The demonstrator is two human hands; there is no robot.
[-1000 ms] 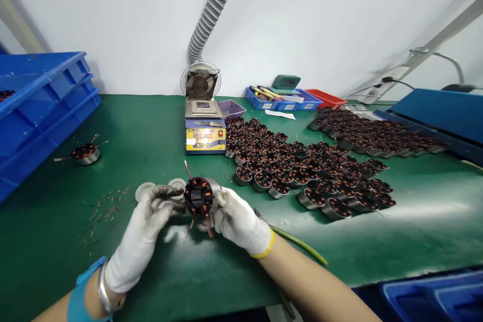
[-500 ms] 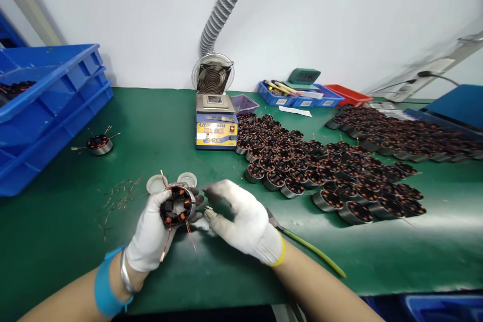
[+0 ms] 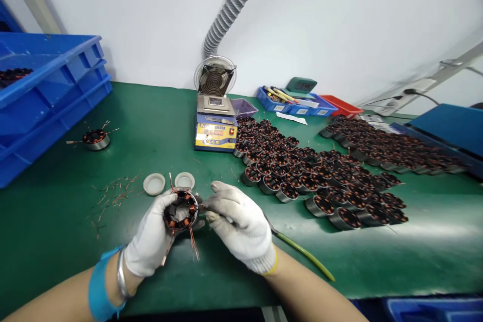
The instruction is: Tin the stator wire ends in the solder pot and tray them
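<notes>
My gloved left hand point(image 3: 151, 234) holds a round metal stator point(image 3: 192, 214) with black slots and copper windings, tilted so its face shows. Copper wire ends stick out above and below it. My gloved right hand point(image 3: 241, 221) is just right of the stator, its fingers bent and a dark fingertip at the stator's side; whether anything is between those fingers is hidden. Behind the stator lie two small white dishes, one on the left point(image 3: 154, 184) and one on the right point(image 3: 184, 181). Green-handled pliers point(image 3: 302, 253) rest beside my right wrist.
Many stators point(image 3: 287, 192) stand in rows on the right of the green table point(image 3: 151, 121). A solder pot point(image 3: 215, 131) is at the back, under a grey hose point(image 3: 234, 5). Blue crates point(image 3: 49, 85), one stator point(image 3: 96, 140) and wire scraps point(image 3: 115, 193) are at the left.
The stator in my left hand has turned slightly, and its face shows more. My right hand's fingers have curled and come closer to its side. The view has shifted a little.
</notes>
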